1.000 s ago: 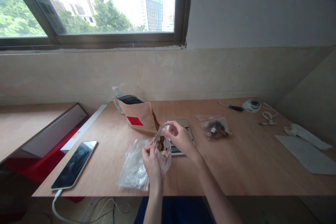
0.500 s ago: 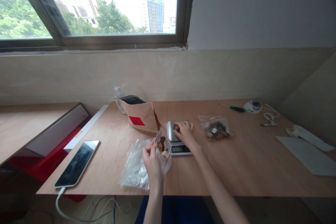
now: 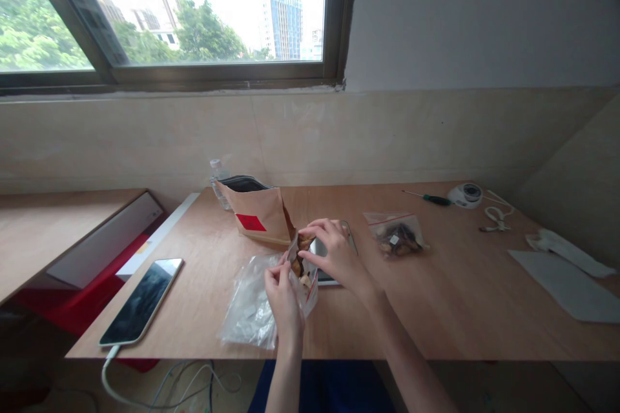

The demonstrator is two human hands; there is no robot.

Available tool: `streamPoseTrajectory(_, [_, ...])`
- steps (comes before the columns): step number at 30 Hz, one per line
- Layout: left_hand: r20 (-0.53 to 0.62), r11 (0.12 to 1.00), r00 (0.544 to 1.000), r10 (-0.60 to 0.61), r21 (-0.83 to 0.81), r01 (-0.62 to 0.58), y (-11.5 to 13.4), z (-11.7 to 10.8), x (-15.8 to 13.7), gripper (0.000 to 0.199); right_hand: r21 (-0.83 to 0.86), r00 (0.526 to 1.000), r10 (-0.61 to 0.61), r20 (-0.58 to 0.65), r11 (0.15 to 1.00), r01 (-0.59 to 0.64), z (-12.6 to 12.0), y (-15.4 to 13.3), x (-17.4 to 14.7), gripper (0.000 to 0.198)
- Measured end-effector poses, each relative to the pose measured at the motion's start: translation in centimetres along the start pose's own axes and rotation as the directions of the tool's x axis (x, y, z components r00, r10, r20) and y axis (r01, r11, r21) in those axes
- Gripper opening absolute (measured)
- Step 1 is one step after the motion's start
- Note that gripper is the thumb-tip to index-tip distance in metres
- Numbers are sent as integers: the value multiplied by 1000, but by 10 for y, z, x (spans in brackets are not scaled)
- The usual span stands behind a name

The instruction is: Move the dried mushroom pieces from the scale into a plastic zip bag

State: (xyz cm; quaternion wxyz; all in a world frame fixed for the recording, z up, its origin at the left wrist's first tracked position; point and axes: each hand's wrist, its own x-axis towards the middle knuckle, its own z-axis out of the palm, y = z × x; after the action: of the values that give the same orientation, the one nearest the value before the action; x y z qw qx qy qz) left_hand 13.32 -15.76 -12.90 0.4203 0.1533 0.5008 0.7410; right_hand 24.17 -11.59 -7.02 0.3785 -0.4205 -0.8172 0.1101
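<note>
On smooth plywood table (image 3: 460,284), hands pinch crinkly clear bag (image 3: 303,268).

No legible text (labels blurred)

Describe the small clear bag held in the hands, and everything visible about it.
The small clear bag is thin transparent plastic with a red strip near its mouth, like a zip seal. It stands roughly upright just above the table's near edge, mouth open and facing up. Brown and pale dried pieces fill its lower part. The left hand pinches its near side; the right hand is at the mouth with a brown piece in its fingertips. A flat empty-looking clear bag lies beside it.
</note>
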Motion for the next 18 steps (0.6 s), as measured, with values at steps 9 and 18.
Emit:
streamPoseTrajectory(9, [5,999,1000,-29,-32,29,1,-2,0,15,91,999,47,9,995,-47,4,16,-4,22])
streamPoseTrajectory(18, [-10,998,998,-59,-24,59,-3,-4,2,16,-207,950,305,-68,927,-313,40,113,-27,32])
